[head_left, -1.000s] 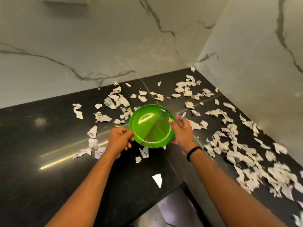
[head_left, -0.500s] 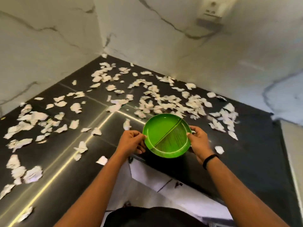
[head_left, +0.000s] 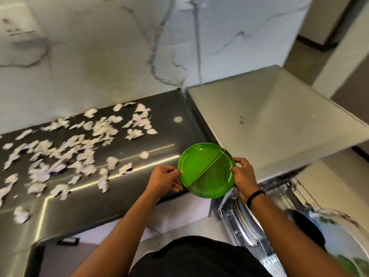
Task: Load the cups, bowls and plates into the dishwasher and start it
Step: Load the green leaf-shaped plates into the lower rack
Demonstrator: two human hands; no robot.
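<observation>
A round green plate (head_left: 205, 168) with a leaf pattern hangs in the air at the counter's right end, face up and slightly tilted. My left hand (head_left: 165, 179) pinches its left rim, and my right hand (head_left: 242, 175) grips its right rim. Below and to the right is the open dishwasher, whose wire rack (head_left: 265, 222) is pulled out. In that rack several plates (head_left: 244, 220) stand on edge, and a dark bowl (head_left: 308, 226) sits further right, blurred.
The dark counter (head_left: 179, 108) on the left is strewn with several torn white paper scraps (head_left: 83, 148). A pale grey counter top (head_left: 279, 124) lies right of it, above the dishwasher. A marble wall (head_left: 109, 56) stands behind both.
The view has swung to the right, from the scrap-covered corner to the counter's right end. Both hands carried the green plate along, and the dishwasher rack has come into sight.
</observation>
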